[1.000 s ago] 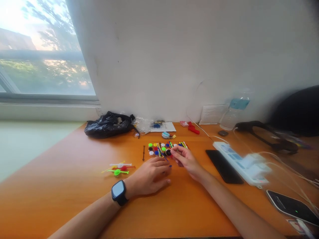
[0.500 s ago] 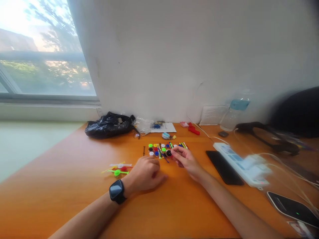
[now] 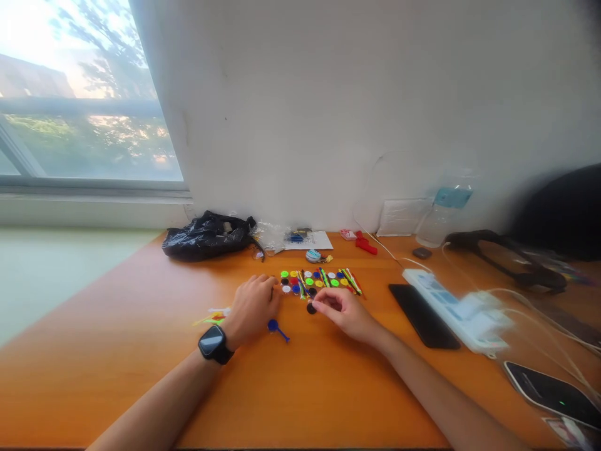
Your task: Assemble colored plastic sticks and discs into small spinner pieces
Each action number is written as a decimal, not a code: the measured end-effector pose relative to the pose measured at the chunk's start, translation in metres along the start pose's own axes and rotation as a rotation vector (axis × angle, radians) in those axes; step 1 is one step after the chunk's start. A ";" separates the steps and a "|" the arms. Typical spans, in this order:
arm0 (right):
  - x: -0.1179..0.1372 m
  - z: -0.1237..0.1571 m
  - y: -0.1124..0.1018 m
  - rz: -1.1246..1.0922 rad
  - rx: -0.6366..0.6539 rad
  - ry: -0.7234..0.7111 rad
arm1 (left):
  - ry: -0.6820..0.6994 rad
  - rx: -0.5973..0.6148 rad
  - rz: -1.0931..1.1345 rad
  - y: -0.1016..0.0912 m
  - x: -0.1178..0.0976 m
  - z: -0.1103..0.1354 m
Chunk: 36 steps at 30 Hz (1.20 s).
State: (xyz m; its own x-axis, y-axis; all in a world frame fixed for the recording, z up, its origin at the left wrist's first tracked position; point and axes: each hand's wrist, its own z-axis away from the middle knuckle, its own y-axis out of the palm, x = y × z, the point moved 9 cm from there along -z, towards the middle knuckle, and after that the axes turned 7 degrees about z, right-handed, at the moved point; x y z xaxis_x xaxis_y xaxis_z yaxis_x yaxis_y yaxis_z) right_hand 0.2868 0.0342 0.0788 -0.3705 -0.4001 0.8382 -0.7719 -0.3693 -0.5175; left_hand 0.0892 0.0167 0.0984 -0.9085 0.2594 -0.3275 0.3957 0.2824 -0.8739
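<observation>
My right hand (image 3: 346, 311) pinches a small black disc (image 3: 310, 308) between thumb and fingertips, just above the table. My left hand (image 3: 253, 308) is closed, with its fingertips on a thin black stick (image 3: 272, 292) that they mostly hide. A blue disc with a blue stick through it (image 3: 276, 328) lies between the hands. Rows of coloured discs (image 3: 308, 282) and bundles of coloured sticks (image 3: 351, 282) are laid out beyond my fingers. Partly behind my left wrist lie several joined stick-and-disc pieces (image 3: 212, 317) in yellow, white, red and green.
A black plastic bag (image 3: 206, 237) and a white paper (image 3: 319, 240) lie by the wall. Over to the right are a black phone (image 3: 422, 316), a white power strip (image 3: 446, 307) with cables, and a clear bottle (image 3: 434, 219). A round tin-like item (image 3: 313, 255) sits behind the discs.
My left hand has moved forward to the black stick, and the blue piece now shows on the table beside it. My right hand has drawn a black disc slightly back from the rows.
</observation>
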 end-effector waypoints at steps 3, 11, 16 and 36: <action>-0.005 0.002 0.007 0.064 0.068 0.044 | 0.002 0.036 0.005 0.005 0.001 0.000; -0.017 0.003 0.011 0.290 0.081 0.024 | -0.065 0.069 -0.003 0.003 0.008 0.000; -0.002 0.007 0.010 0.306 0.081 -0.046 | -0.127 0.089 0.006 0.005 0.018 -0.001; -0.012 0.004 0.018 0.342 0.120 -0.052 | -0.160 0.049 0.101 0.012 0.036 -0.008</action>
State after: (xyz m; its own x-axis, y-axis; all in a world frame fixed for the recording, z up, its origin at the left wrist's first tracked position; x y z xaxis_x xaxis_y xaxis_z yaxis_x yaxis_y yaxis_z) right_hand 0.2790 0.0291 0.0587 -0.5674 -0.5583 0.6053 -0.5411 -0.3013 -0.7851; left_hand 0.0625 0.0363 0.0789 -0.8757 0.1325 -0.4642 0.4826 0.2164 -0.8487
